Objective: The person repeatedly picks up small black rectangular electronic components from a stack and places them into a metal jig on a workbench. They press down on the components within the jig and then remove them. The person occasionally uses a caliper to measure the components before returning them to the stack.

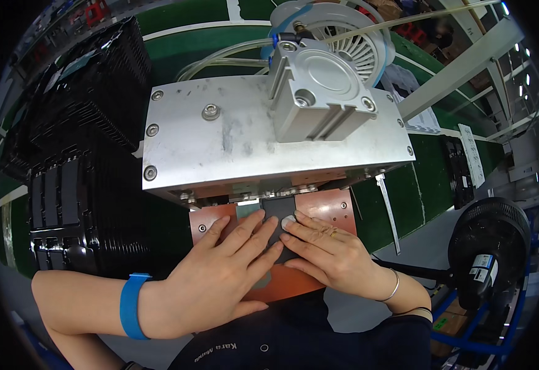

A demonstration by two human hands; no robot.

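A dark grey flat piece [280, 207] lies on a copper-coloured base plate [324, 207], its far edge at the mouth of a silver metal press [245, 132]. My left hand [220, 271] rests flat with fingers stretched and spread, its fingertips on the left side of the grey piece. From the right, my right hand [328, 253] lays its extended fingers on the same piece; a whitish cover shows on one fingertip. Neither hand grips anything. Much of the piece is hidden beneath my fingers. A blue band circles my left wrist.
An air cylinder [325, 92] tops the press, with clear hoses [220, 61] behind it. Black plastic trays [84, 203] are stacked at the left. A white fan [356, 46] stands beyond the press; a black round-headed device [488, 240] is at the right. Green mat covers the bench.
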